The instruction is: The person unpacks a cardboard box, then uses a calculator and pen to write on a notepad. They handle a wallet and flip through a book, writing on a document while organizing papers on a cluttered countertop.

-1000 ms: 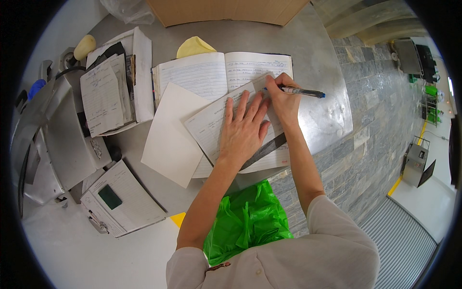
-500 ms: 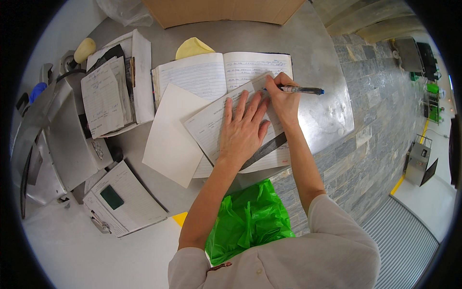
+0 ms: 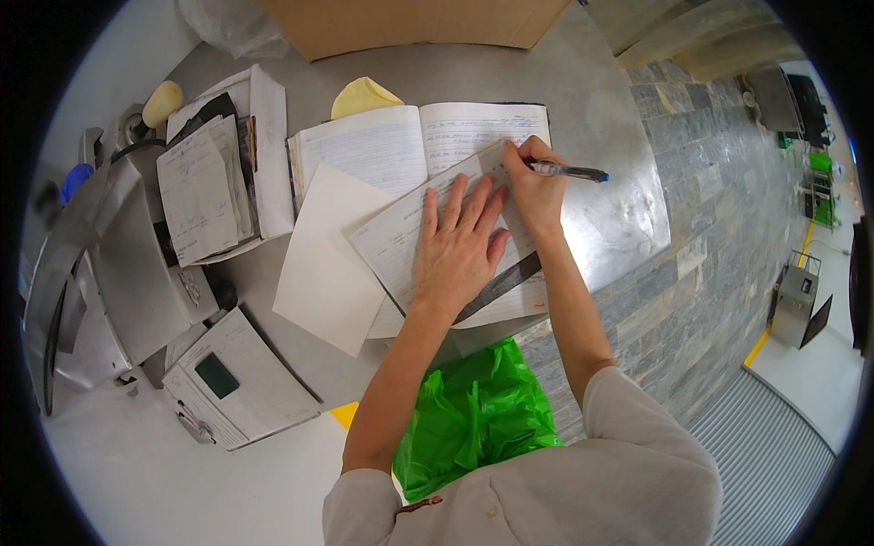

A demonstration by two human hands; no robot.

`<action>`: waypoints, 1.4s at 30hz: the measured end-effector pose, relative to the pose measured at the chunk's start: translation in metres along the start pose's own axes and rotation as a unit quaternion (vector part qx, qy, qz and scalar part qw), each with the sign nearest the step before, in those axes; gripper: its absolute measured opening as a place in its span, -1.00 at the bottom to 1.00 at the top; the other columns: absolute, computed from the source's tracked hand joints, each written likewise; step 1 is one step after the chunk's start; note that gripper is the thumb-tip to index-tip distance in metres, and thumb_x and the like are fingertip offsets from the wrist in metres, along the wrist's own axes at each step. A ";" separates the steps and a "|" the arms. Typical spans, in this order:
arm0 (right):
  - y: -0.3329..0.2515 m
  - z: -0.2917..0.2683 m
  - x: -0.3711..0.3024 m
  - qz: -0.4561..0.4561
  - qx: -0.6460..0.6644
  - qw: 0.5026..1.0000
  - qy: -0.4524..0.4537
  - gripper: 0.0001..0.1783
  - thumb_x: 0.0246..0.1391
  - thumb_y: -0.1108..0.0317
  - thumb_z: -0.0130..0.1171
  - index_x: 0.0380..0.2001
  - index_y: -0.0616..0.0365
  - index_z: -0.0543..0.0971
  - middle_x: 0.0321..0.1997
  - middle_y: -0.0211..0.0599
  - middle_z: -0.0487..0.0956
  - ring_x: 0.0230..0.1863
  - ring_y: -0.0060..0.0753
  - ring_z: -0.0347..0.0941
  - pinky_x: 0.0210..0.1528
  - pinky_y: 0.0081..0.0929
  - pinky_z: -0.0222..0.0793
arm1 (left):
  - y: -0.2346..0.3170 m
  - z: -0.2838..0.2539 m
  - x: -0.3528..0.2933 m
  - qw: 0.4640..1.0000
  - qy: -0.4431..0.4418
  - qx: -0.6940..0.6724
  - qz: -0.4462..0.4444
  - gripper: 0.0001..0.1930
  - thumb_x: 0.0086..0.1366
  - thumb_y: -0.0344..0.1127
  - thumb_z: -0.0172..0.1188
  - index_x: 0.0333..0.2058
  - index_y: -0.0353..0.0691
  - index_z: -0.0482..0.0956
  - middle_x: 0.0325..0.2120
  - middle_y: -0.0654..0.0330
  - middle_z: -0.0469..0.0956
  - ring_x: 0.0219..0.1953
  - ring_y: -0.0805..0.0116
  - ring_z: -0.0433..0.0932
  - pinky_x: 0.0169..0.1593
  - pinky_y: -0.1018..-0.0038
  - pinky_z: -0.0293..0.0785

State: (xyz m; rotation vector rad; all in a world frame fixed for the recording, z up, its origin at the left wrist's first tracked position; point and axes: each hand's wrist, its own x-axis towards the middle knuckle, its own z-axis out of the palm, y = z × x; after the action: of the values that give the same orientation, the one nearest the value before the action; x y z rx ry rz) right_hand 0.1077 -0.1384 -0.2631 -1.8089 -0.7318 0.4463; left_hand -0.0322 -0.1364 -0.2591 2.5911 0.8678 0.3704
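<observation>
My left hand (image 3: 458, 244) lies flat with its fingers spread on a tilted pad of printed forms (image 3: 389, 238). In my right hand (image 3: 535, 189) a pen (image 3: 583, 172) is gripped, its barrel pointing right; the tip is hidden behind my fingers near the pad's upper right edge. Beneath the pad lies an open ledger book (image 3: 364, 144) with handwritten lines on its right page. A dark strip (image 3: 499, 289) shows along the pad's lower right edge. A blank cream sheet (image 3: 330, 264) sticks out to the left of the pad.
On the metal table (image 3: 612, 118) a cardboard box (image 3: 419, 23) stands at the far edge. A white box (image 3: 270, 146) of papers (image 3: 202, 193) sits left, above a clipboard (image 3: 264, 382). A green plastic bag (image 3: 482, 414) hangs below the near edge.
My right hand and the pen have shifted very slightly. My left hand stays flat on the pad. The whole view has moved a little.
</observation>
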 end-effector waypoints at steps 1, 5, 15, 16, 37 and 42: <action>0.001 0.000 0.000 0.002 0.002 1.000 -0.002 -0.72 -0.06 0.41 0.15 -0.73 0.25 0.35 -0.77 -0.48 0.27 -0.66 -0.69 0.08 -0.62 -0.58 0.00 | 0.000 0.000 0.000 1.000 -0.004 0.007 -0.001 -0.54 0.18 -0.09 0.00 0.06 -0.04 0.32 0.14 0.30 0.18 0.23 0.21 0.02 0.24 0.06 -0.11; 0.007 0.001 0.000 -0.008 0.017 1.000 0.024 -0.72 -0.07 0.42 0.14 -0.73 0.26 0.34 -0.77 -0.48 0.27 -0.66 -0.69 0.08 -0.62 -0.57 0.00 | 0.001 0.000 0.000 1.000 -0.008 0.017 -0.001 -0.54 0.19 -0.08 -0.03 0.07 -0.02 0.31 0.14 0.30 0.17 0.23 0.22 0.02 0.25 0.09 -0.12; 0.003 0.001 0.000 -0.003 -0.002 1.000 0.023 -0.72 -0.09 0.43 0.14 -0.74 0.27 0.32 -0.78 -0.45 0.25 -0.66 -0.68 0.08 -0.62 -0.56 0.01 | 0.000 0.001 -0.001 1.000 0.006 -0.005 0.000 -0.53 0.14 -0.09 0.05 0.03 -0.08 0.35 0.15 0.30 0.16 0.23 0.20 0.02 0.22 0.01 -0.10; 0.004 0.001 0.000 -0.004 0.002 1.000 0.022 -0.72 -0.09 0.43 0.14 -0.74 0.27 0.32 -0.78 -0.45 0.25 -0.66 -0.67 0.08 -0.61 -0.56 0.01 | 0.000 0.002 -0.001 1.000 0.007 -0.004 0.000 -0.53 0.14 -0.09 0.05 0.03 -0.08 0.35 0.15 0.30 0.16 0.23 0.20 0.02 0.22 0.01 -0.10; 0.003 -0.003 0.005 -0.016 -0.009 0.999 0.029 -0.71 -0.10 0.46 0.14 -0.76 0.27 0.30 -0.79 -0.45 0.23 -0.66 -0.67 0.06 -0.62 -0.55 0.00 | -0.001 0.003 -0.001 1.000 0.000 -0.004 -0.006 -0.50 0.16 -0.08 0.02 0.09 0.00 0.29 0.16 0.31 0.15 0.23 0.21 0.03 0.24 0.04 -0.11; 0.005 -0.002 0.007 -0.019 0.000 0.999 0.039 -0.70 -0.10 0.47 0.14 -0.76 0.26 0.29 -0.79 -0.43 0.22 -0.65 -0.66 0.06 -0.61 -0.55 0.01 | 0.000 0.001 -0.001 1.000 0.005 0.005 -0.006 -0.54 0.16 -0.07 0.02 0.05 0.00 0.33 0.14 0.32 0.18 0.23 0.25 0.02 0.25 0.10 -0.11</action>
State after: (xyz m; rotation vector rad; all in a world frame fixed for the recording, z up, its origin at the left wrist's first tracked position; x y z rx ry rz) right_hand 0.1152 -0.1364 -0.2672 -1.7990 -0.7099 0.3485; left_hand -0.0319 -0.1373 -0.2604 2.5934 0.8903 0.3771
